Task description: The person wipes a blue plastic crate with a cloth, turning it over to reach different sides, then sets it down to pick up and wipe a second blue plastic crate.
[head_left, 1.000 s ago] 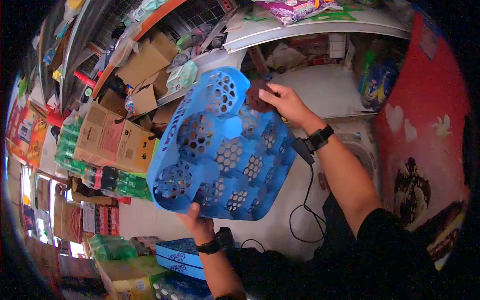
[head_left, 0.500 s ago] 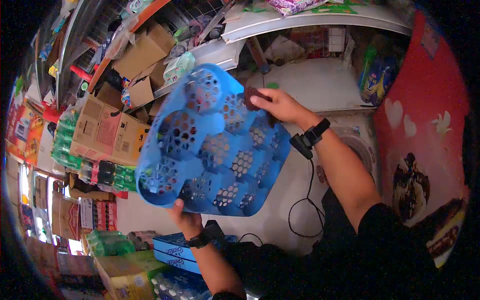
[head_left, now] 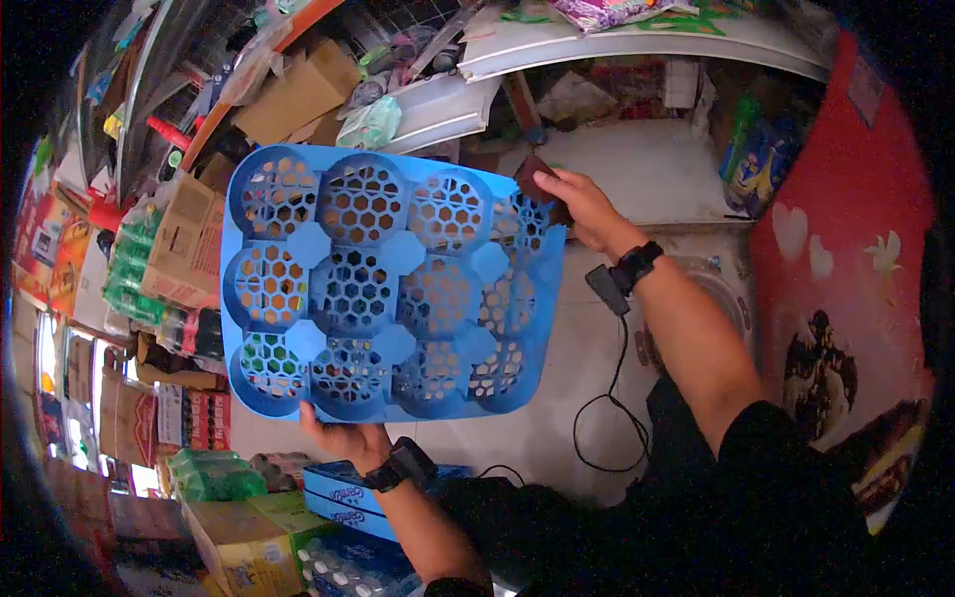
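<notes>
A blue plastic bottle tray (head_left: 398, 343), with round compartments and honeycomb-mesh bottoms, is held up in front of me, its compartments facing me. My left hand (head_left: 348, 440) grips the lower edge, thumb on the near side and the other fingers mostly hidden behind. At the upper right corner, my right hand (head_left: 589, 207) pinches a dark brown pad-like piece (head_left: 537, 177) between thumb and fingers. That piece overlaps the tray's corner, where the rim looks jagged. Each wrist wears a black band with a small device.
Behind the tray are cardboard boxes (head_left: 184, 244) and packs of green bottles (head_left: 134, 269). A white shelf (head_left: 637, 164) stands ahead, with bottles at its right end. Blue cartons (head_left: 343, 493) sit low near my left arm. A black cable (head_left: 582, 423) hangs from the right wrist device.
The tray has turned from a slant to nearly level and face-on, shifting left. My left hand moved left with it; my right hand moved slightly right, still holding the brown piece.
</notes>
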Motion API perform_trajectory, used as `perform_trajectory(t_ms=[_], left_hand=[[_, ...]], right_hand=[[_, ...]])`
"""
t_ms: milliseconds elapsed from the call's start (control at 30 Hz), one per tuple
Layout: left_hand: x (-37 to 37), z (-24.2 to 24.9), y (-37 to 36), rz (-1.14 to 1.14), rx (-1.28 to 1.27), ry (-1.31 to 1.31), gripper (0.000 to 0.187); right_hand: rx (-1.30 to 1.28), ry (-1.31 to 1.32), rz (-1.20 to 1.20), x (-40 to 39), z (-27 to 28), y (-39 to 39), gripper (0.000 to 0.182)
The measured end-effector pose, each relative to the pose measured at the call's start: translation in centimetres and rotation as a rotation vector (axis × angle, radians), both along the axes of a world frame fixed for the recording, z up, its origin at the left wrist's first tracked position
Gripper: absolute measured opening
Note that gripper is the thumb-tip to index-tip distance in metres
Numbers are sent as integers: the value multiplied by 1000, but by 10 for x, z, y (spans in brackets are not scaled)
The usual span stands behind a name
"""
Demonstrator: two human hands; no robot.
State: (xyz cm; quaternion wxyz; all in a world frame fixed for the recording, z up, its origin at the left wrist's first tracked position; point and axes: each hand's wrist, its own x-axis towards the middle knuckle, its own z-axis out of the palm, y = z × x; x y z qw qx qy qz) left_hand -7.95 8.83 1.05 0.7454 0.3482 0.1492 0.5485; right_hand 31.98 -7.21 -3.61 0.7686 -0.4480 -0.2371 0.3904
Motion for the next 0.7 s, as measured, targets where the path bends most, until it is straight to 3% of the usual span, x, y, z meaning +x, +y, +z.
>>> perform_trajectory(t_ms=[233,267,367,567,700], left_hand=[[0,10,0,-48,29,-145,46],[3,12,1,40,-36,-135,46],[2,9,6,46,-23,-219,47],[-6,16,9,170,-38,-174,55],[-11,16,11,217,-4,-147,56]], right_hand=[[151,237,-77,-40,-6,19,41],[155,251,-108,-50,-8,26,42],[62,133,-197,-81,-33,50,48],[-104,-14,-147,-138,-52,47,54],[-73,186,-113,-176,-55,37,51]])
